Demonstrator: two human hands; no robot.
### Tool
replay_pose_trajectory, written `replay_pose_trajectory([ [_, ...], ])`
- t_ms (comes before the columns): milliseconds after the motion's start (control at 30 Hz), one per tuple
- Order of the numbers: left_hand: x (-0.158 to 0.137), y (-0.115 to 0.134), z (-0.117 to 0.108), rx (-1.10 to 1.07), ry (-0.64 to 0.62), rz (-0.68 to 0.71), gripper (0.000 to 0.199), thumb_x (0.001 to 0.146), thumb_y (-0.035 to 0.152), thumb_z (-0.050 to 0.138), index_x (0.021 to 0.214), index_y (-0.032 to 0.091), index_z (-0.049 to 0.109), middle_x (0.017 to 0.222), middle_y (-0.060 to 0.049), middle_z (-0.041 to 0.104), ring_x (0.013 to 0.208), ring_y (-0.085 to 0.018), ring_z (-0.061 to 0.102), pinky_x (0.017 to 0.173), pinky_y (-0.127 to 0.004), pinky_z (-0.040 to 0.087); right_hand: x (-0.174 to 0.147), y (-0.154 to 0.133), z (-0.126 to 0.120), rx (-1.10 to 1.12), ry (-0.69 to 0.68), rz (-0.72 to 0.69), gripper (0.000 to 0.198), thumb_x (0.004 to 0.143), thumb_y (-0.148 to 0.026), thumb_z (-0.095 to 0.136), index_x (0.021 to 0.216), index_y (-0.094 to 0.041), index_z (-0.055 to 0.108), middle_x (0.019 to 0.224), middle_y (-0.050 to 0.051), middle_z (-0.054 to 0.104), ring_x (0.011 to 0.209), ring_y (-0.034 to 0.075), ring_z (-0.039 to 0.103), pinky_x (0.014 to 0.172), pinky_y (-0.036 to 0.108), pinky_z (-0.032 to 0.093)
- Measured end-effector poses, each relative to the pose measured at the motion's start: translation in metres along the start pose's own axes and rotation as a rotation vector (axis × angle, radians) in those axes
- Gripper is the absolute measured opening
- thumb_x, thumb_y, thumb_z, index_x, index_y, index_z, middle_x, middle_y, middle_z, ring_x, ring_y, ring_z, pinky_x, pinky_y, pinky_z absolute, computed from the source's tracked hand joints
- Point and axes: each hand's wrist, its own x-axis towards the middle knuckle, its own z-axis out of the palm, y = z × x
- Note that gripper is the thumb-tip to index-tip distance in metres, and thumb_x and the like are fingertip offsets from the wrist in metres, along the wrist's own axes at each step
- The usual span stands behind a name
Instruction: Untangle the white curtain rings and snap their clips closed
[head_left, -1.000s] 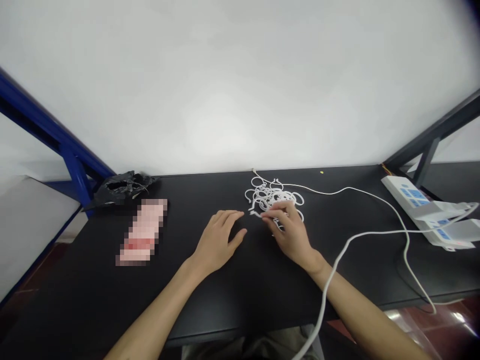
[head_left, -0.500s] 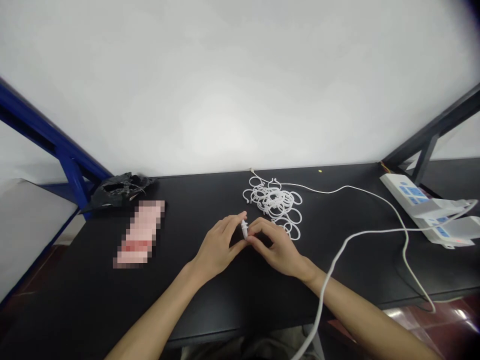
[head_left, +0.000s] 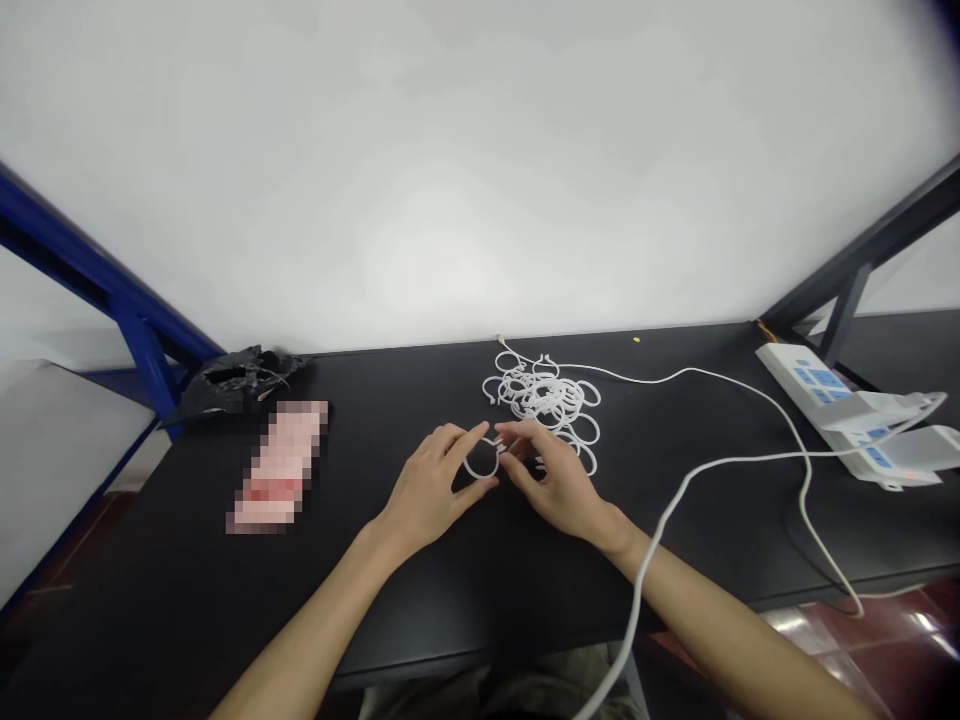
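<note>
A small white plastic ring (head_left: 481, 477) with a gap and knobbed ends shows its round face between my two hands. My right hand (head_left: 551, 480) has its thumb and forefinger closed about the knobbed ends on the ring's right side. Around the ring's left side curves my left hand (head_left: 427, 490), its thumb and fingers apart; whether its fingertips touch the ring is hard to make out. Just beyond my right hand lies a tangled pile of similar white rings (head_left: 551, 395) on the black table (head_left: 420, 620).
A white power strip (head_left: 825, 395) with plugged-in adapters lies at the right. Its white cable (head_left: 690, 490) crosses over my right forearm. A black plastic bag (head_left: 232, 380) and a blurred pink item (head_left: 281, 465) lie at the left. A white wall (head_left: 480, 170) stands behind.
The white ring has turned from edge-on to face-on, its gap pointing right. My hands' thumbs have moved slightly apart, and the left fingers are more spread.
</note>
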Motion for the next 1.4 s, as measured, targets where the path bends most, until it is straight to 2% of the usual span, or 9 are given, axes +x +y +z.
replay_pose_trajectory([
  [233, 0.0000, 0.0023, -0.0005, -0.009, 0.013, 0.006, 0.053, 0.094, 0.039, 0.053, 0.142, 0.026, 0.036, 0.113, -0.006, 0.058, 0.105, -0.021, 0.057, 0.093, -0.039, 0.049, 0.0021, 0.0001, -0.0015, -0.017, 0.007, -0.033, 0.017, 0.095, -0.023, 0.051, 0.111, -0.023, 0.058, 0.099, 0.005, 0.061, 0.075, 0.013, 0.061, 0.070, 0.029, 0.054],
  [400, -0.0003, 0.0046, -0.0021, -0.014, 0.044, -0.012, 0.049, 0.094, 0.038, 0.052, 0.139, 0.025, 0.039, 0.123, -0.008, 0.056, 0.114, -0.022, 0.055, 0.098, -0.039, 0.048, 0.0015, 0.0012, -0.0016, -0.019, 0.023, -0.029, 0.016, 0.095, -0.022, 0.052, 0.109, -0.023, 0.059, 0.096, 0.003, 0.061, 0.073, 0.012, 0.060, 0.069, 0.027, 0.053],
  [633, -0.0011, 0.0053, -0.0034, -0.021, 0.037, -0.008, 0.048, 0.092, 0.040, 0.053, 0.136, 0.023, 0.042, 0.124, -0.009, 0.055, 0.115, -0.023, 0.055, 0.098, -0.041, 0.049, 0.0024, 0.0034, -0.0012, -0.040, 0.036, -0.027, 0.013, 0.094, -0.022, 0.054, 0.106, -0.024, 0.060, 0.089, 0.001, 0.063, 0.071, 0.012, 0.059, 0.067, 0.026, 0.051],
  [1000, 0.0003, 0.0057, -0.0020, -0.003, 0.046, 0.017, 0.047, 0.092, 0.041, 0.053, 0.134, 0.022, 0.044, 0.124, -0.009, 0.055, 0.115, -0.024, 0.055, 0.097, -0.041, 0.049, 0.0013, 0.0041, -0.0027, -0.041, -0.062, -0.006, 0.012, 0.096, -0.025, 0.052, 0.105, -0.023, 0.059, 0.089, 0.002, 0.064, 0.071, 0.012, 0.058, 0.064, 0.026, 0.049],
  [1233, 0.0005, 0.0054, -0.0031, -0.010, -0.006, 0.009, 0.045, 0.092, 0.040, 0.053, 0.133, 0.022, 0.045, 0.123, -0.009, 0.054, 0.114, -0.024, 0.054, 0.096, -0.043, 0.050, 0.0011, 0.0044, -0.0047, -0.079, -0.150, -0.015, 0.012, 0.096, -0.024, 0.051, 0.103, -0.021, 0.059, 0.089, 0.003, 0.063, 0.068, 0.012, 0.057, 0.063, 0.026, 0.046],
  [1400, 0.0010, 0.0074, -0.0034, -0.019, -0.047, 0.014, 0.041, 0.092, 0.036, 0.054, 0.130, 0.021, 0.048, 0.121, -0.009, 0.055, 0.112, -0.024, 0.053, 0.096, -0.043, 0.048, 0.0008, 0.0062, -0.0040, -0.088, -0.115, -0.054, 0.011, 0.097, -0.024, 0.050, 0.102, -0.022, 0.060, 0.086, 0.002, 0.063, 0.070, 0.013, 0.058, 0.064, 0.026, 0.047],
])
